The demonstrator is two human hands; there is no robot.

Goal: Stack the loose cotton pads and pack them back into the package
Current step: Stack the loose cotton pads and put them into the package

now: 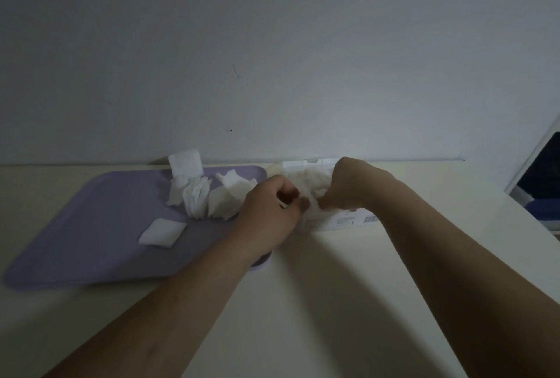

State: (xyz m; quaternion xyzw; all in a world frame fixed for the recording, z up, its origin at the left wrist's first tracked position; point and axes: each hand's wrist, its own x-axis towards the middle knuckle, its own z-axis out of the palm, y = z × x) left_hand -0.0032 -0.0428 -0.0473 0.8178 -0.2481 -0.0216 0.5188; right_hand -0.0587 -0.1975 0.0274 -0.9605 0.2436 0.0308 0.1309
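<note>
Step in hand: packing, as I judged it; both hands worked at the mouth of the package [339,221], holding it open or pushing pads in.
Left hand [268,207]: fingers curled, thumb and forefinger pressed together on white material at the package mouth; whether that was film or a pad could not be told.
Right hand [348,183]: fingers curled downward, gripping the near edge of the package just across from the left fingertips.
Package place: directly under and behind both sets of fingertips, its printed end beyond the right fingers, with white filling showing at the back.
Loose cotton pads [197,198]: on the tray [75,226], just outboard of the left knuckles, not touched by either hand.
Count, packages: one.
Count, trays: one, lavender.
Count, pads: one flat pad [162,232] lay apart, farther out from the left fingers; one upright pad [185,162] stood at the back; the heap between held several overlapping pads, number not countable.
Count, hands: two, both at the package.
Progress: partway by my reading, since many pads were not yet packed.
Next move calls for: the right fingers holding the mouth wide while the left fingers let go, reach outward to the heap, and square the pads into a neat stack before sliding them in.
</note>
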